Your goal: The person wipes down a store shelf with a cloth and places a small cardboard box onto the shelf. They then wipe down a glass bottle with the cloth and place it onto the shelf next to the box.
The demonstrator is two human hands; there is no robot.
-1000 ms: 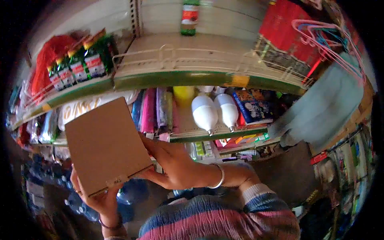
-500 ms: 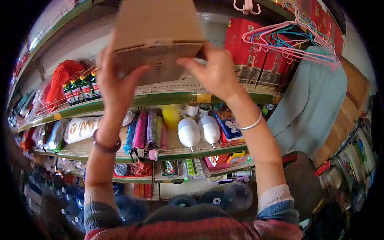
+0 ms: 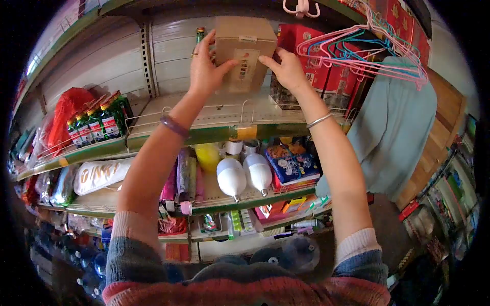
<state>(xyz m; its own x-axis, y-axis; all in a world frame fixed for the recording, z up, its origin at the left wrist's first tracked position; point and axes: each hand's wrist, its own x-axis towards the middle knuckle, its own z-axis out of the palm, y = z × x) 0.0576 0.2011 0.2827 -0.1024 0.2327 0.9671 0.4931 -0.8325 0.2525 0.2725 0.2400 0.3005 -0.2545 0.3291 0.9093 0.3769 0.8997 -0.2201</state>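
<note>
A brown cardboard box with printed lettering on its front is between my two hands, at the upper shelf. My left hand grips its left side, thumb on the front face. On the right side, my right hand holds it the same way, close to the red boxes. Whether the box's base rests on the shelf or hangs just above it, I cannot tell. Behind the box's left edge shows the top of a green bottle.
Several green bottles and a red plastic bag occupy the shelf's left side. A low wire rail runs along its front. Below are two white light bulbs. Pink and blue hangers and grey-green cloth hang at right.
The box has moved farther away, deeper over the upper shelf, with both hands still on it. The view has shifted, and the green bottle behind the box now shows.
</note>
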